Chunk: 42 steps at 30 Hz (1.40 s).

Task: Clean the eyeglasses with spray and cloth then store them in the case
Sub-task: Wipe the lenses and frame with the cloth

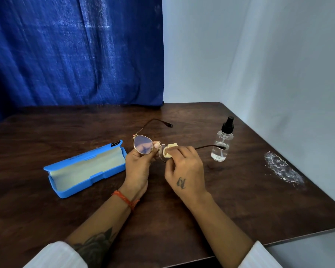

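Note:
My left hand (139, 163) holds thin metal-framed eyeglasses (143, 145) by the bridge, above the middle of the table, temples unfolded and pointing away. My right hand (184, 167) pinches a small cream cloth (169, 150) against the right lens, which the cloth and fingers mostly hide. A blue glasses case (85, 167) lies open on the table to the left, its pale lining showing and nothing inside. A clear spray bottle (221, 144) with a black nozzle stands upright to the right, just behind the tip of one temple.
The dark wooden table (182, 219) ends at its right edge close to a white wall. A whitish scuffed patch (283, 168) marks the table near that edge. A blue curtain (75, 51) hangs behind the table.

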Available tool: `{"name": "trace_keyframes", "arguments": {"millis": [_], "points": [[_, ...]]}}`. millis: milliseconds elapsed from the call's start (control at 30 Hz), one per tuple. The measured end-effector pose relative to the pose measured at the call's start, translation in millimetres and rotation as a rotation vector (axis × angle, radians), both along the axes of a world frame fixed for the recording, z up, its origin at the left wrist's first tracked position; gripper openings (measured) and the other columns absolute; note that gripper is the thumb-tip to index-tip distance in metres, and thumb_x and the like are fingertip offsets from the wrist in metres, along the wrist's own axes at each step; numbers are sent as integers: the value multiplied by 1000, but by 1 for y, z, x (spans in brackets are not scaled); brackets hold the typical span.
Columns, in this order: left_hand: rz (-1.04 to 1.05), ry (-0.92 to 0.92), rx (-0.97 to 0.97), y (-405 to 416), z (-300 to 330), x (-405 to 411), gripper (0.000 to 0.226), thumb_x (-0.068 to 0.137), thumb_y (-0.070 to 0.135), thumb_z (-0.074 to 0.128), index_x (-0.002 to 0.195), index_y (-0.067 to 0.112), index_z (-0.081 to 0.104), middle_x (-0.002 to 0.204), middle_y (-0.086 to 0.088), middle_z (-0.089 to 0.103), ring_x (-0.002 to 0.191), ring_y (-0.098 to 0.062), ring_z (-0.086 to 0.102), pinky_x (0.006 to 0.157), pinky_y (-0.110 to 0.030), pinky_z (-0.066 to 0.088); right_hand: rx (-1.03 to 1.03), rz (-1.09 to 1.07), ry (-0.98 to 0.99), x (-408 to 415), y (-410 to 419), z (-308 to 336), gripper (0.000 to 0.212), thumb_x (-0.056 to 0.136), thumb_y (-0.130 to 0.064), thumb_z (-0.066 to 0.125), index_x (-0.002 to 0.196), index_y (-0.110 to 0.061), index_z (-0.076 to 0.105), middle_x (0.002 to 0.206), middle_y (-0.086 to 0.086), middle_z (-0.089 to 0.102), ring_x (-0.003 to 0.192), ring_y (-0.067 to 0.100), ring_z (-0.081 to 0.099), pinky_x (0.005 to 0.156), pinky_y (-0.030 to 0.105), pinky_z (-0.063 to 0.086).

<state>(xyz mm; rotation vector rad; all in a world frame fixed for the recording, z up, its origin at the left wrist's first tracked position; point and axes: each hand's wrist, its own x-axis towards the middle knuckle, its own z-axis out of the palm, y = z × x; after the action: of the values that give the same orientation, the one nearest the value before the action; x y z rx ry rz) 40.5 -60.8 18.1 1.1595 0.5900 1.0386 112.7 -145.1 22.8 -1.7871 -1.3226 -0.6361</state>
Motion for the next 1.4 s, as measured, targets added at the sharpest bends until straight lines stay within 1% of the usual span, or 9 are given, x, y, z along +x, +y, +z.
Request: {"name": "trace_keyframes", "arguments": {"millis": [133,400,600,733,867,1033,1100,1233,1400], "points": [[34,-35,-13,0,2,-2,12,83,10,63,92,6,68,77,-4,70,74,-12,65,75,-25,54,76,92,18,-3,-4,-2,19,69,-8,51,77,-7,69,75,5,67,69,20,58,65,23,46],[30,-72,-63,2,4,-3,10,85,8,61,92,5,67,69,4,72,70,-7,67,67,-20,55,-17,212,-56,8,-7,-1,27,68,2,68,93,-7,67,96,4,65,89,21,56,83,25,46],[-47,-52,-55,3,10,-5,9,82,8,63,88,10,70,77,2,71,76,-8,65,72,-21,55,78,214,-80,25,-14,3,24,71,5,68,91,-8,72,88,1,70,83,17,62,79,25,50],[-55,-7,19,3,15,-5,6,79,11,67,82,14,71,84,1,70,84,-14,62,80,-25,54,239,160,22,31,-17,8,19,73,2,71,89,-8,72,86,-1,71,78,8,61,71,21,50],[-60,28,83,5,18,-6,10,79,13,67,87,14,72,87,1,70,82,-10,61,75,-20,52,272,183,155,29,-16,9,16,74,-1,73,89,-9,72,83,-3,70,73,8,61,65,24,51],[-75,30,101,3,18,-5,8,79,13,67,84,15,72,73,5,70,69,-5,60,63,-16,50,284,294,614,26,-16,16,18,75,-9,75,85,-23,70,77,-13,69,69,2,62,63,15,48],[-86,33,94,4,18,-5,7,79,14,67,82,15,73,68,5,69,67,-7,59,64,-19,52,342,270,660,24,-16,17,19,75,-12,70,83,-29,67,78,-19,69,73,0,63,66,15,48],[-68,27,74,6,16,-4,5,78,16,68,76,16,73,75,-4,70,70,-12,60,71,-27,54,469,138,235,22,-19,16,18,77,4,66,88,-10,70,90,-10,68,84,5,64,76,19,51],[-65,41,80,5,14,-4,5,79,15,68,78,12,72,71,0,71,71,-13,63,71,-28,53,265,188,-91,18,-7,3,25,75,12,57,89,-1,73,95,10,70,91,26,62,87,30,49]]}}
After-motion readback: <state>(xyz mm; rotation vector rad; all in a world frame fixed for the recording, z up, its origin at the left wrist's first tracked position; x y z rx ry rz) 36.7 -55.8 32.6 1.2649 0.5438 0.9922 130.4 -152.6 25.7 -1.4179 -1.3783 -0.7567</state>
